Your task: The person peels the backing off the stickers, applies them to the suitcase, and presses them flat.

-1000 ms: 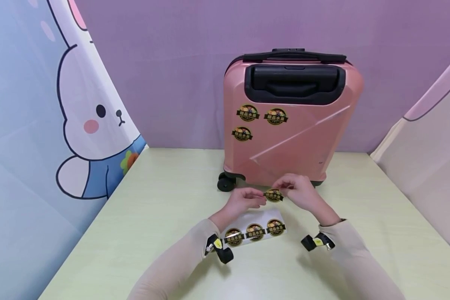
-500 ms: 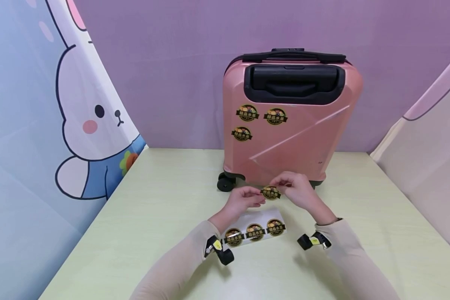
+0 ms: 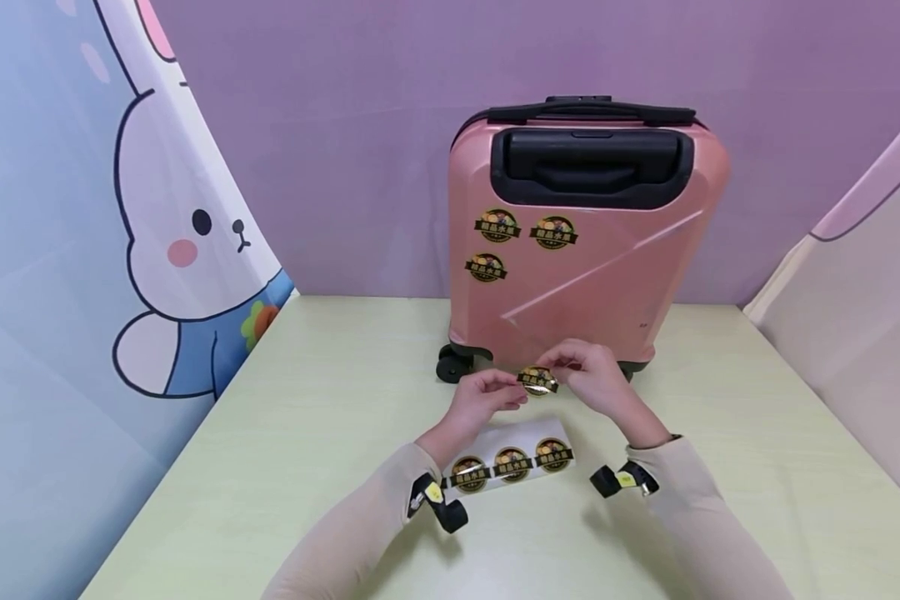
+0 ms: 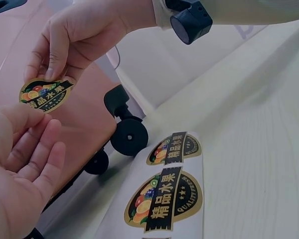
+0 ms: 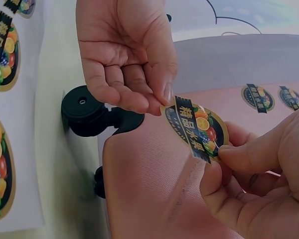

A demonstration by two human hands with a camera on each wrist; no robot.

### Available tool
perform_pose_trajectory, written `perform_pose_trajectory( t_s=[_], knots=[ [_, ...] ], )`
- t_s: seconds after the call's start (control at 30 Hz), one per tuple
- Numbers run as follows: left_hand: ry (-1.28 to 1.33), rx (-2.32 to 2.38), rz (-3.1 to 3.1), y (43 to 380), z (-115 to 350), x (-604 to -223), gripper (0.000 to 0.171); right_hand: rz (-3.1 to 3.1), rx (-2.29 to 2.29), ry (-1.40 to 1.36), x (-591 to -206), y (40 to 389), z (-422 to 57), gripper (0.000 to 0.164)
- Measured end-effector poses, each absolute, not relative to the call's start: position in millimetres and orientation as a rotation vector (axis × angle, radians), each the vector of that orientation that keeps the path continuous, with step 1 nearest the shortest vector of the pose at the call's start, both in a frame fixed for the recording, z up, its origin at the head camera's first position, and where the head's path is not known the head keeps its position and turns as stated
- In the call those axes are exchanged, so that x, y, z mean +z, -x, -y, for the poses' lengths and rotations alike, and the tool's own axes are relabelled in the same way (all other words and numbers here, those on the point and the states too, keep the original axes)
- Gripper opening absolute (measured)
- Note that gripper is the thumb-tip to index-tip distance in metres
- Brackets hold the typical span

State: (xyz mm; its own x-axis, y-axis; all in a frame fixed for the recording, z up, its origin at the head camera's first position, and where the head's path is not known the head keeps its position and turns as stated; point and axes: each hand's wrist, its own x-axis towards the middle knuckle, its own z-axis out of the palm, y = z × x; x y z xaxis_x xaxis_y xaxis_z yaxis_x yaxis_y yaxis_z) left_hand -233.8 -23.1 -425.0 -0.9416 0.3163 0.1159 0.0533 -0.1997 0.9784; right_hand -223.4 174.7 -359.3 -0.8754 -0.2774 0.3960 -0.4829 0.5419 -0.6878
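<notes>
A round black-and-gold fruit sticker is stretched between both hands, in front of the lower part of a pink suitcase. My left hand pinches its left edge between thumb and fingertips. On the opposite edge, the thumb and fingers of my right hand pinch it too. The right wrist view shows the printed face of the sticker, with fruit and a dark banner. Below the hands, a white sticker sheet lies on the table with several more such stickers along its near side, partly hidden by my left wrist.
Three matching stickers sit on the suitcase's upper left. The suitcase stands upright on black wheels at the back of the pale table. Behind hangs a purple cloth; a rabbit-print cloth borders the left.
Both hands have shifted slightly up and to the left with the sticker between them. The sticker now catches a glare. Suitcase and sheet have stayed in place.
</notes>
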Motion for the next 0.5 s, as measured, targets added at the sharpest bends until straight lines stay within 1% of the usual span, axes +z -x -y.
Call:
perform_pose_trajectory(
  t_s=[0.5],
  knots=[
    [-0.428,2.379,-1.808,236.9,17.1,-417.0,0.014,2.482,1.296,-0.610,-348.1,226.0,-176.0,0.023]
  ],
)
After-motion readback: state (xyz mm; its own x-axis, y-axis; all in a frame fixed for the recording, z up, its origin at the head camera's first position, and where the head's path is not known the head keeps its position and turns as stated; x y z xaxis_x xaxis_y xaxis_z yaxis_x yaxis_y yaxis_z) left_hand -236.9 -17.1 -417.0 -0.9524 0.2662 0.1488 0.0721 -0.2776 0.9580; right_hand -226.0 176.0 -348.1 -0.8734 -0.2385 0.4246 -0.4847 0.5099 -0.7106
